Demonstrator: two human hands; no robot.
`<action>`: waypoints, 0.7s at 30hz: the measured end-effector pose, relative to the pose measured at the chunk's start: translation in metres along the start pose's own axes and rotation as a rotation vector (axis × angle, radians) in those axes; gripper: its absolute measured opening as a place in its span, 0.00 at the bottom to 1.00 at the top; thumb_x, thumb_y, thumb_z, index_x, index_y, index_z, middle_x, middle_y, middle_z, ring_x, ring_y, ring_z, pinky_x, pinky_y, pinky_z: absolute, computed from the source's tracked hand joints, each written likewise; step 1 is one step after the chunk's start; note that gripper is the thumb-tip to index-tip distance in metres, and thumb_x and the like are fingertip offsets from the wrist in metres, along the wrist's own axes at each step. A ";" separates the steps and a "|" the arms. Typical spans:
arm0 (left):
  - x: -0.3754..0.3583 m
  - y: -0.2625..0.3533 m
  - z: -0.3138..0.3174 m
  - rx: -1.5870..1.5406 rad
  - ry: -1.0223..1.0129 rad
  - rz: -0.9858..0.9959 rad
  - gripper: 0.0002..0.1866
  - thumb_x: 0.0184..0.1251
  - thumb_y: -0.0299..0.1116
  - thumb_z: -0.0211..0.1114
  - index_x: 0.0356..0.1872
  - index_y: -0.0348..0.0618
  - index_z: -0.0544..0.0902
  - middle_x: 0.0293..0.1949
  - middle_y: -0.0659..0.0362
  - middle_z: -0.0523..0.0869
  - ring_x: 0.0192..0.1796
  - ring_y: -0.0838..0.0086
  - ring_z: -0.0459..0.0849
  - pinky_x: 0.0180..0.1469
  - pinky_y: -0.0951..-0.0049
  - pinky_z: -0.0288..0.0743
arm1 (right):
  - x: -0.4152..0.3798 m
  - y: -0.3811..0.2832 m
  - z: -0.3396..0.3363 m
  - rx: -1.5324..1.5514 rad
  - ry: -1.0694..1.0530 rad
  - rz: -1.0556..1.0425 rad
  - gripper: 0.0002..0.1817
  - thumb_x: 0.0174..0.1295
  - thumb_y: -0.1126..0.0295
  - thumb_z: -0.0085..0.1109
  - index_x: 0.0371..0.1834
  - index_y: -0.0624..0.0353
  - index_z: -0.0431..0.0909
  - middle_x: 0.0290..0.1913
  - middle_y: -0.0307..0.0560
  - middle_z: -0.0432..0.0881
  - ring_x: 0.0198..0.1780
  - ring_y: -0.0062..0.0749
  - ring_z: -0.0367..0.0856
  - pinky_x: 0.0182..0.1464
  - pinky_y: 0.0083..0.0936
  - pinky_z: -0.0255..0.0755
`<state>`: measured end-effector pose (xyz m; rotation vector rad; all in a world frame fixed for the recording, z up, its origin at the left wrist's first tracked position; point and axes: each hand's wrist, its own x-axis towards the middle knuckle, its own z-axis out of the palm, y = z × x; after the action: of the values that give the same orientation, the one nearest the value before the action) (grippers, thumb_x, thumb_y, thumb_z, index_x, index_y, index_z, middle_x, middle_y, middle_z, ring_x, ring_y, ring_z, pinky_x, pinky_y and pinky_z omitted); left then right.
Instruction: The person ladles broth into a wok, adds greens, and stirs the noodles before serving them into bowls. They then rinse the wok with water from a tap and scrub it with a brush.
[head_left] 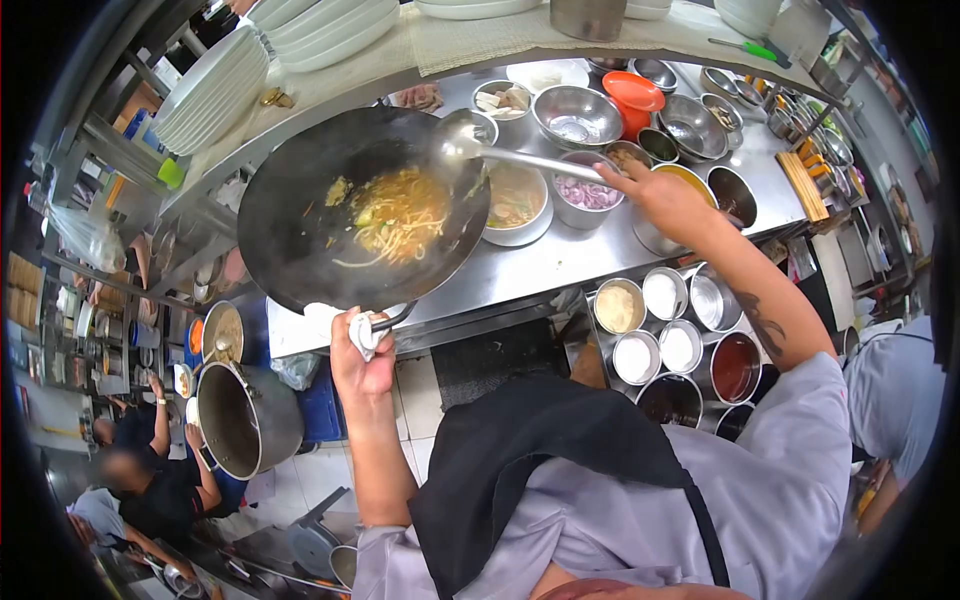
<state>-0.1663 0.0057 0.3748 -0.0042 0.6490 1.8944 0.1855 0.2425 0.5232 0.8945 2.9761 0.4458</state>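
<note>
My left hand is closed on the handle of a dark wok, with a white cloth between. The wok is tilted above the counter; yellow noodles with bits of egg and some liquid lie in it. In my right hand is the long handle of a metal ladle. The ladle's bowl hangs over the wok's right rim. Just right of the wok, a bowl of soupy food stands on a white plate. A pot of chopped red onion sits beside it, beneath the ladle handle.
Metal bowls and an orange bowl line the back of the steel counter. Tins of seasoning and sauce stand at right. White plates fill the overhead shelf. A large stockpot and other people are at left; another person stands right.
</note>
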 end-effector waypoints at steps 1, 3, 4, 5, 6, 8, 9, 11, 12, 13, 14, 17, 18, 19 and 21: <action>0.001 0.000 0.000 -0.003 0.003 0.005 0.06 0.62 0.32 0.58 0.28 0.44 0.74 0.23 0.55 0.80 0.23 0.72 0.77 0.18 0.77 0.62 | -0.009 0.007 -0.004 -0.035 -0.001 -0.005 0.35 0.53 0.82 0.49 0.68 0.48 0.63 0.41 0.52 0.74 0.36 0.42 0.81 0.38 0.35 0.75; 0.002 -0.001 0.004 0.025 0.081 -0.005 0.05 0.63 0.31 0.58 0.28 0.44 0.74 0.22 0.55 0.80 0.23 0.72 0.76 0.18 0.77 0.62 | -0.027 0.017 -0.018 -0.084 -0.019 0.002 0.36 0.53 0.81 0.49 0.69 0.45 0.62 0.38 0.49 0.73 0.36 0.39 0.80 0.37 0.33 0.74; 0.004 -0.001 0.003 0.036 0.085 -0.002 0.05 0.62 0.31 0.58 0.29 0.44 0.74 0.22 0.56 0.79 0.23 0.72 0.76 0.18 0.77 0.62 | -0.035 0.019 -0.030 -0.111 -0.044 0.019 0.37 0.53 0.81 0.50 0.70 0.44 0.61 0.37 0.48 0.72 0.35 0.38 0.80 0.36 0.33 0.74; 0.005 -0.002 0.002 0.037 0.084 -0.003 0.05 0.62 0.31 0.58 0.29 0.44 0.74 0.22 0.56 0.79 0.23 0.72 0.76 0.18 0.77 0.62 | -0.040 0.020 -0.039 -0.136 -0.071 0.038 0.38 0.52 0.81 0.50 0.70 0.43 0.60 0.35 0.47 0.71 0.34 0.38 0.80 0.36 0.33 0.74; 0.006 -0.002 0.001 0.061 0.096 -0.007 0.05 0.62 0.31 0.58 0.29 0.44 0.74 0.22 0.56 0.79 0.23 0.72 0.76 0.18 0.77 0.62 | -0.044 0.022 -0.044 -0.173 -0.045 0.037 0.38 0.52 0.81 0.51 0.70 0.43 0.60 0.36 0.46 0.71 0.34 0.38 0.80 0.36 0.33 0.74; 0.008 -0.003 0.001 0.087 0.103 -0.017 0.05 0.62 0.32 0.58 0.29 0.44 0.74 0.22 0.57 0.79 0.22 0.73 0.76 0.18 0.77 0.62 | -0.042 0.020 -0.052 -0.202 -0.038 0.028 0.38 0.52 0.80 0.51 0.70 0.43 0.60 0.36 0.46 0.71 0.34 0.38 0.80 0.36 0.33 0.74; 0.009 -0.004 0.000 0.073 0.114 -0.018 0.06 0.62 0.33 0.58 0.28 0.45 0.75 0.22 0.56 0.79 0.21 0.73 0.76 0.17 0.77 0.63 | -0.040 0.019 -0.055 -0.232 -0.030 0.013 0.37 0.53 0.80 0.52 0.70 0.43 0.60 0.36 0.46 0.72 0.34 0.38 0.80 0.37 0.34 0.74; 0.010 -0.005 0.002 0.059 0.120 -0.020 0.06 0.62 0.35 0.58 0.28 0.46 0.75 0.22 0.56 0.80 0.19 0.73 0.75 0.15 0.78 0.65 | -0.030 0.015 -0.049 -0.203 -0.040 -0.002 0.37 0.53 0.79 0.51 0.69 0.44 0.61 0.38 0.46 0.72 0.34 0.39 0.80 0.37 0.33 0.75; 0.009 -0.004 0.003 0.058 0.097 -0.025 0.06 0.62 0.34 0.58 0.28 0.46 0.74 0.21 0.56 0.79 0.21 0.73 0.76 0.17 0.78 0.64 | -0.023 0.009 -0.047 -0.191 -0.010 -0.042 0.37 0.53 0.79 0.51 0.69 0.43 0.61 0.38 0.46 0.72 0.34 0.39 0.80 0.38 0.33 0.75; 0.008 -0.003 0.004 0.059 0.074 -0.030 0.05 0.61 0.33 0.59 0.28 0.45 0.74 0.21 0.57 0.79 0.22 0.73 0.76 0.18 0.77 0.62 | -0.021 0.007 -0.044 -0.177 0.022 -0.082 0.37 0.53 0.79 0.52 0.69 0.43 0.61 0.38 0.46 0.72 0.34 0.39 0.80 0.38 0.33 0.76; 0.007 -0.002 0.006 0.063 0.072 -0.031 0.05 0.61 0.33 0.59 0.28 0.45 0.74 0.21 0.57 0.79 0.22 0.73 0.76 0.18 0.77 0.62 | -0.020 0.008 -0.041 -0.203 0.019 -0.085 0.36 0.53 0.79 0.51 0.69 0.43 0.62 0.39 0.46 0.71 0.34 0.39 0.81 0.38 0.32 0.76; 0.008 -0.001 0.007 0.066 0.077 -0.021 0.05 0.61 0.33 0.59 0.28 0.45 0.74 0.21 0.57 0.79 0.22 0.73 0.76 0.18 0.77 0.62 | -0.034 0.026 -0.042 -0.257 0.002 -0.029 0.37 0.53 0.79 0.52 0.69 0.41 0.62 0.39 0.46 0.71 0.33 0.38 0.81 0.37 0.33 0.76; 0.010 -0.003 0.004 0.079 0.072 -0.015 0.05 0.61 0.33 0.59 0.29 0.45 0.74 0.21 0.57 0.79 0.22 0.73 0.76 0.18 0.77 0.62 | -0.039 0.029 -0.046 -0.254 -0.030 0.028 0.38 0.52 0.79 0.52 0.70 0.39 0.61 0.38 0.47 0.71 0.33 0.38 0.81 0.37 0.33 0.76; 0.011 -0.004 0.000 0.092 0.068 -0.007 0.05 0.61 0.33 0.59 0.29 0.45 0.74 0.21 0.57 0.79 0.21 0.74 0.76 0.18 0.77 0.62 | -0.043 0.031 -0.050 -0.254 -0.029 0.025 0.38 0.52 0.79 0.52 0.70 0.39 0.61 0.38 0.47 0.71 0.33 0.38 0.81 0.37 0.33 0.76; 0.013 -0.004 -0.002 0.094 0.068 -0.007 0.05 0.61 0.33 0.59 0.29 0.45 0.74 0.21 0.57 0.79 0.21 0.74 0.76 0.18 0.77 0.63 | -0.047 0.032 -0.057 -0.279 0.060 0.034 0.39 0.52 0.79 0.52 0.70 0.37 0.60 0.37 0.47 0.71 0.33 0.37 0.81 0.36 0.33 0.75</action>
<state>-0.1683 0.0168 0.3675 -0.0105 0.7834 1.8616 0.2373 0.2271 0.5830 0.9174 2.8523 0.8771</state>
